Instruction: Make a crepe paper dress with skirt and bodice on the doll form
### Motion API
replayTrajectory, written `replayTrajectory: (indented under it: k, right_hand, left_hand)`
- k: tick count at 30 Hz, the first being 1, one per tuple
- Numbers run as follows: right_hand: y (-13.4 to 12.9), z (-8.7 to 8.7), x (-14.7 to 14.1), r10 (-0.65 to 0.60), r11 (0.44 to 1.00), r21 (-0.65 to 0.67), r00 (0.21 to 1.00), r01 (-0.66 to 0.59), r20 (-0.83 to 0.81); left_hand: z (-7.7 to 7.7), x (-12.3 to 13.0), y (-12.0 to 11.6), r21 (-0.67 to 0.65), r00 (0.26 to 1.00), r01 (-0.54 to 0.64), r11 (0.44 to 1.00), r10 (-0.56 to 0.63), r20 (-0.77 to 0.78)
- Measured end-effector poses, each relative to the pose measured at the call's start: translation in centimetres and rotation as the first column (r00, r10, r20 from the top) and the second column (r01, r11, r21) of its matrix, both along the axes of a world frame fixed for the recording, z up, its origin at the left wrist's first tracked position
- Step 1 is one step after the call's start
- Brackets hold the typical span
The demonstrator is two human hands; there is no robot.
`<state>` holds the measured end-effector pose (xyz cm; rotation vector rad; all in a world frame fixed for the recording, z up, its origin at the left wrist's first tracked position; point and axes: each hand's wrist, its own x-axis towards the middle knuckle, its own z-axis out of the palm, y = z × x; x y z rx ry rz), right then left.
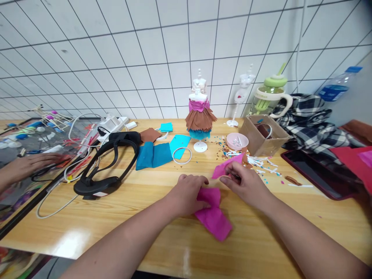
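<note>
My left hand is closed on a magenta piece of paper or cloth, which hangs folded below the fingers over the wooden table. Just to the right, my right hand pinches a second pink piece, its fingertips pressed together. The two hands are a short way apart. Behind them stands a small white dress form wearing a pink top, a brown ruffled skirt and a blue layer beneath. A white ring lies on the table near a bright blue sheet.
A black headset, teal cloth and cables lie left. Another person's hand is at far left. At right are a pink bowl, scattered scraps, a cardboard box, a green-lidded jug and a dark tablet.
</note>
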<state>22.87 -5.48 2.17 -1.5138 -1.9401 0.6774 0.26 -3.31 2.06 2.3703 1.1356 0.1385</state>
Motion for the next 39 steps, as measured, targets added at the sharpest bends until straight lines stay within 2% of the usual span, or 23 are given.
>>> replayTrajectory:
  k: [2,5,6,7,8,9,10,11,13,14,17,19,20,24,26,28,31,33,36,39]
  right_hand:
    - [0.0,-0.3,-0.1,-0.107,0.993,0.058,0.994,0.106,0.021]
    - [-0.2,-0.5,-0.1,-0.185,0.972,0.144,0.982,0.188,-0.032]
    - [-0.3,-0.5,0.0,-0.206,0.963,0.168,0.977,0.212,-0.047]
    - [-0.4,-0.5,0.1,-0.226,0.955,0.185,0.973,0.232,-0.052]
    - [-0.4,-0.5,0.1,-0.241,0.950,0.191,0.970,0.245,-0.043]
    - [-0.4,-0.4,0.2,-0.252,0.950,0.188,0.967,0.251,-0.019]
    - [-0.3,-0.3,0.3,-0.264,0.951,0.176,0.964,0.255,0.028]
    - [-0.1,-0.1,0.4,-0.275,0.954,0.155,0.956,0.258,0.101]
    - [0.3,0.3,0.7,-0.286,0.958,0.094,0.909,0.270,0.304]
    - [0.5,0.6,0.9,-0.287,0.956,0.064,0.867,0.287,0.407]
    - [0.9,1.2,2.0,-0.302,0.925,0.003,0.731,0.380,0.612]
    - [1.0,1.4,3.2,-0.332,0.892,-0.008,0.668,0.452,0.666]
    - [1.1,1.3,3.9,-0.336,0.880,-0.018,0.648,0.475,0.683]
    - [1.6,0.6,6.1,-0.253,0.872,-0.119,0.645,0.475,0.721]
    - [1.8,0.2,6.7,-0.227,0.872,-0.150,0.655,0.467,0.720]
    - [1.9,0.0,7.1,-0.241,0.884,-0.126,0.670,0.450,0.702]
    - [1.8,0.1,7.3,-0.266,0.928,-0.032,0.719,0.372,0.642]
    - [1.7,0.3,7.2,-0.281,0.950,0.058,0.757,0.308,0.590]
    - [1.4,0.6,6.3,-0.297,0.951,0.218,0.837,0.218,0.460]
    - [0.9,0.9,5.1,-0.271,0.947,0.275,0.877,0.168,0.397]
  left_hand:
    - [0.1,0.0,0.2,-0.036,0.998,0.062,0.997,-0.061,0.016]
    - [0.1,-0.3,1.2,-0.052,0.981,0.149,0.988,-0.140,0.137]
    - [0.2,-0.7,1.7,-0.019,0.973,0.122,0.992,-0.116,0.202]
    - [0.4,-1.3,2.3,0.039,0.961,0.043,0.998,-0.052,0.271]
    - [0.6,-2.1,3.0,0.118,0.937,-0.093,0.989,0.047,0.346]
    - [0.9,-3.0,3.7,0.210,0.891,-0.284,0.935,0.176,0.419]
    - [1.3,-4.2,4.5,0.292,0.846,-0.434,0.852,0.275,0.456]
    - [1.7,-5.4,5.3,0.376,0.820,-0.531,0.759,0.350,0.452]
    - [2.5,-7.8,6.7,0.525,0.778,-0.625,0.578,0.515,0.359]
    - [2.8,-8.8,7.2,0.568,0.749,-0.636,0.521,0.594,0.293]
    - [2.9,-10.0,7.8,0.638,0.688,-0.629,0.443,0.699,0.193]
    - [2.2,-9.3,7.5,0.671,0.706,-0.609,0.422,0.675,0.216]
    - [1.8,-8.6,7.3,0.677,0.739,-0.589,0.442,0.633,0.229]
    - [0.0,-5.5,6.2,0.621,0.912,-0.403,0.672,0.352,0.211]
    - [-0.5,-4.5,5.9,0.604,0.957,-0.289,0.743,0.217,0.191]
    - [-0.6,-4.3,5.7,0.600,0.967,-0.244,0.762,0.147,0.206]
    - [-0.3,-4.5,5.7,0.576,0.961,-0.236,0.783,0.099,0.260]
    - [-0.2,-4.6,5.6,0.531,0.958,-0.200,0.823,0.050,0.283]
    - [-0.1,-4.0,5.2,0.420,0.939,-0.105,0.901,-0.049,0.340]
    - [-0.5,-2.8,4.4,0.290,0.908,-0.035,0.956,-0.091,0.409]
